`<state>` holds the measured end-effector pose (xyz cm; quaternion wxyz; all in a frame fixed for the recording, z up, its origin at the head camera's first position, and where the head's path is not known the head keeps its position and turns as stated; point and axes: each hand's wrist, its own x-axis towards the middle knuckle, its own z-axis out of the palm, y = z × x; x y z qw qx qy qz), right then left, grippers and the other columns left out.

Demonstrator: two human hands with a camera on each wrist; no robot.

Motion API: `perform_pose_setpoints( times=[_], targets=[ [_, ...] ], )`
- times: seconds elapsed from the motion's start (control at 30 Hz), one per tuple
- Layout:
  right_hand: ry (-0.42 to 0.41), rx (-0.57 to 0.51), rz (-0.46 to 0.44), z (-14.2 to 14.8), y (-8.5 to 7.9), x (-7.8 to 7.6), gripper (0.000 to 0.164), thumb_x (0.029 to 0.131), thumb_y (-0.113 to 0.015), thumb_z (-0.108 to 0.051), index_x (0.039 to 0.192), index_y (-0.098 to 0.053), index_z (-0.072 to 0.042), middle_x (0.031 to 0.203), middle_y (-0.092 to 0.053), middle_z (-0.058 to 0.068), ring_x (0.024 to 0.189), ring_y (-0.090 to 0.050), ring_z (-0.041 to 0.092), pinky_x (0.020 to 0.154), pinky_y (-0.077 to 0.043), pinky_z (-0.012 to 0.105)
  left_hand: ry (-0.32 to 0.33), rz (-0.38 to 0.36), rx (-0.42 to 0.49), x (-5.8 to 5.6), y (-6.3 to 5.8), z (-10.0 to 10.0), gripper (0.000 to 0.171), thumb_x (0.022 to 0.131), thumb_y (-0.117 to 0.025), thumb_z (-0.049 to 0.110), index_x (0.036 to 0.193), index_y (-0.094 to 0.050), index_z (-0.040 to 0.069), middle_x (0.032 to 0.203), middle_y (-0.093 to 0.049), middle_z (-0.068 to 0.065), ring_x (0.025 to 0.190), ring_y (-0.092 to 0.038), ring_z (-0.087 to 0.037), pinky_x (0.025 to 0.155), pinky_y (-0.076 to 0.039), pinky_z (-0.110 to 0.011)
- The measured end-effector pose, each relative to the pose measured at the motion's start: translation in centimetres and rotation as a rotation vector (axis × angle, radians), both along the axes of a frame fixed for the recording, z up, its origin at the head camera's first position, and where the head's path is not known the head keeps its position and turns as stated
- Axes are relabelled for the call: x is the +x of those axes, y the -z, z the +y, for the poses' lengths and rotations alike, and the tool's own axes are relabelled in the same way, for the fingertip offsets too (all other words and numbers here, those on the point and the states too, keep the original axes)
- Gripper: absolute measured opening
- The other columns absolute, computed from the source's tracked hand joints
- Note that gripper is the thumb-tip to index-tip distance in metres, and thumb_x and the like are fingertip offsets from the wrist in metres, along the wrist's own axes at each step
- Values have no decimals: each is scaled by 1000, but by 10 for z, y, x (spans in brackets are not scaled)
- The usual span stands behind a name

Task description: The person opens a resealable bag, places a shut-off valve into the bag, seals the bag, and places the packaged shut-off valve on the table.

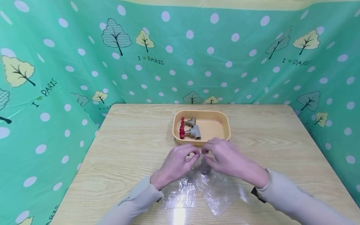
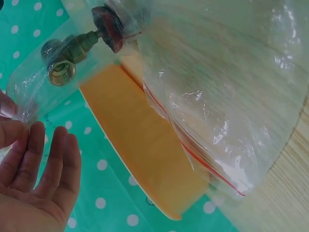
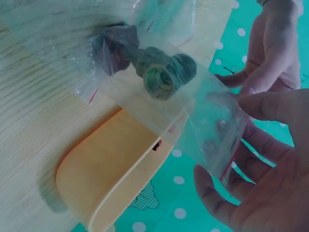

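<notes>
A clear zip bag (image 3: pixel 212 123) hangs between the two hands, with a brass valve (image 2: pixel 72 53) inside it. The valve's dark red handle (image 3: pixel 113 48) lies toward the end away from the fingers. My left hand (image 1: pixel 175 162) pinches the bag's end between thumb and fingertips. Close beside it, my right hand (image 1: pixel 226 157) pinches the same end, its thumb on one face of the bag and fingers behind. In the head view the hands hide much of this bag, just in front of the tan tray (image 1: pixel 212 125).
Inside the tray, at its left, lie a grey tee-shaped valve (image 1: pixel 194 132) and a brass valve (image 1: pixel 192 122), both with red handles. Flat clear bags (image 1: pixel 180 195) lie on the wooden table (image 1: pixel 118 162) below the hands. A green dotted curtain (image 1: pixel 180 75) surrounds the table.
</notes>
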<state>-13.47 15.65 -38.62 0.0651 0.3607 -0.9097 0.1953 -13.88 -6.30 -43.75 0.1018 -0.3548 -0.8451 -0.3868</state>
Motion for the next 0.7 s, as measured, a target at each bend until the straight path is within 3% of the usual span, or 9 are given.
perform_pose_setpoints(
  times=[0.23,0.47,0.7],
  targets=[
    [-3,-47,-34,-3,2,-3,12,85,-81,-7,93,-76,-14,86,-72,-6,78,-62,10,70,-55,27,3,-15,14,-1,3,1,5,96,-72,6,100,-76,8,100,-76,-1,91,-72,-18,80,-60,-35],
    [-11,-99,-62,-1,5,-5,14,84,-81,-3,92,-77,-13,84,-71,-7,77,-65,15,68,-55,24,1,-9,12,-1,3,2,5,97,-72,7,99,-75,9,100,-76,0,91,-72,-18,81,-59,-32],
    [20,-115,-85,3,7,-3,11,85,-82,-7,92,-77,-14,86,-72,-6,79,-65,11,70,-56,23,-8,-14,6,0,2,2,4,97,-72,9,99,-76,10,100,-76,1,93,-72,-20,84,-57,-30]
  ],
)
